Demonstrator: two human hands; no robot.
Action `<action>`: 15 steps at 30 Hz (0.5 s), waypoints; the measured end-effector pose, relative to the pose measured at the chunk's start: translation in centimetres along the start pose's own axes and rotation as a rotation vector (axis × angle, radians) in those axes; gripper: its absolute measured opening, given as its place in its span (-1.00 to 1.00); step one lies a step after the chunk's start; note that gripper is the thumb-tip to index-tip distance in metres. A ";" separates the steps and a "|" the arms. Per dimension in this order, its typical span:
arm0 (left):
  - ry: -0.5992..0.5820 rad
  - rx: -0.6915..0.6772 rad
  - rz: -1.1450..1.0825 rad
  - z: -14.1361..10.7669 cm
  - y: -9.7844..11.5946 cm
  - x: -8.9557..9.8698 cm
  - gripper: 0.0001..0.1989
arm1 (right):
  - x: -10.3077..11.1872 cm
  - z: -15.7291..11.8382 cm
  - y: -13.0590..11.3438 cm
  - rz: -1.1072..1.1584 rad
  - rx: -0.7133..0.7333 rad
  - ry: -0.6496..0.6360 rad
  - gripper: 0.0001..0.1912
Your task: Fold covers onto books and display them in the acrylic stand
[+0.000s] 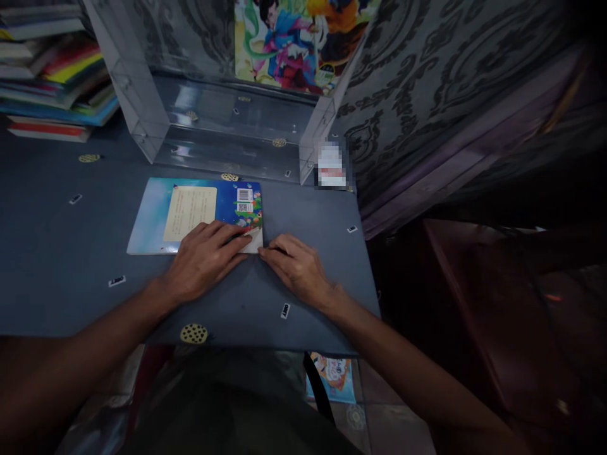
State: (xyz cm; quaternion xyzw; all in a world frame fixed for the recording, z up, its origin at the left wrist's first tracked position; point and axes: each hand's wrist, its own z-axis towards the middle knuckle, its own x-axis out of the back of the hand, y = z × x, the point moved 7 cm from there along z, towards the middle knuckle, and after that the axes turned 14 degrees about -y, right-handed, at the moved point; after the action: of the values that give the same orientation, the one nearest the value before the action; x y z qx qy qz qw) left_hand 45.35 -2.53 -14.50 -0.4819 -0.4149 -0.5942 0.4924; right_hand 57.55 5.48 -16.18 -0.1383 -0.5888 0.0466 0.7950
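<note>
The blue-grey table (52, 253) bears a blue book (194, 212); behind it stands a clear rack (146, 129), a blurred item (332, 165) alongside; a book stack (57, 82) rises at left.

Blue-grey covered worktop (47, 253), printed with yellow pineapples (193, 333). Far left: uneven stack of multicoloured paper books (61, 76). Right of it, clear acrylic rack (135, 107); brightly illustrated cover (294, 50) at its back. Beside rack's right side, small white-and-red object (333, 165), pixelated. Grey wall (427, 76), dark scrollwork. Below worktop's near edge: blue-and-orange picture book (340, 382). Far right: dark red furniture (497, 341), shadowed.
</note>
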 end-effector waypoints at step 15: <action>0.046 -0.007 0.004 0.1 0.0 0.2 -0.76 | 0.7 -0.5 1.6 0.321 -0.021 0.115 -0.82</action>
State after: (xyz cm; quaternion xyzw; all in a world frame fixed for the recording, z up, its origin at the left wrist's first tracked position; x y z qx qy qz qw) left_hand 45.33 -2.50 -14.28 -0.4706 -0.4002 -0.6057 0.5014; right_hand 58.39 7.10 -16.14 -0.2413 -0.5133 0.1591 0.8080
